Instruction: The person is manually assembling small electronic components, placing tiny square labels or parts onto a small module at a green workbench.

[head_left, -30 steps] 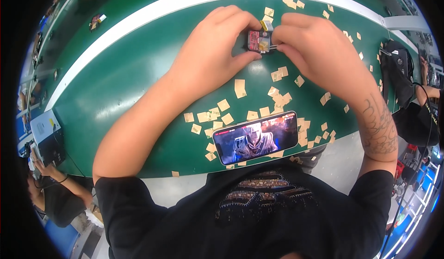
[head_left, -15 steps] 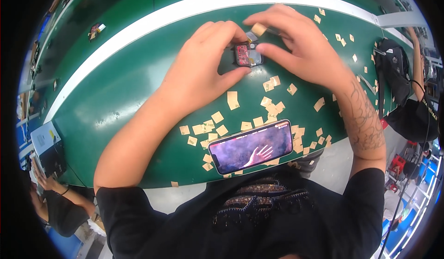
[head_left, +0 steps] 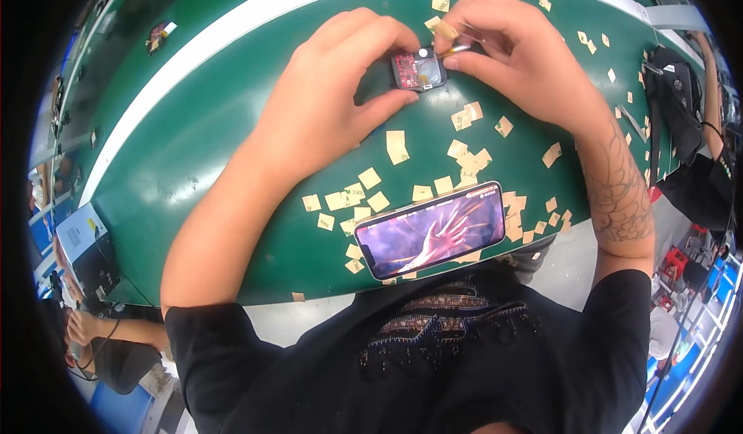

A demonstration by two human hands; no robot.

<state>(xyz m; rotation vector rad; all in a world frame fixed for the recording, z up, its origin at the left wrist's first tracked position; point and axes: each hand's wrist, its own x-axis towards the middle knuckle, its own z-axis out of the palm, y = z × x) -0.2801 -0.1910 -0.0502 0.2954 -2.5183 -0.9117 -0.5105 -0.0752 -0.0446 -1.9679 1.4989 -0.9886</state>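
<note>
My left hand (head_left: 313,85) is closed round the left side of a small black square case (head_left: 420,86), its thumb at the lower edge and its fingertips at the top. A red circuit board (head_left: 405,70) shows inside, beside a grey area and a round white spot. On the case's upper right, my right hand (head_left: 518,58) pinches a small silver piece (head_left: 460,49) between thumb and fingers. A tan paper square (head_left: 445,30) is at those fingertips, and a thin metal tool, perhaps tweezers, runs among the fingers, partly hidden.
A phone (head_left: 433,231) playing a video lies near the table's front edge among several tan paper squares (head_left: 396,147). Tweezers (head_left: 633,123) and a black bag (head_left: 667,97) are at the right. Another circuit assembly (head_left: 159,37) lies beyond the white strip (head_left: 232,25); a white-and-black box (head_left: 83,236) stands left.
The silver piece has swung from the case's top edge to its upper right, held by my right hand. The tan square has risen with it. My left hand still grips the case.
</note>
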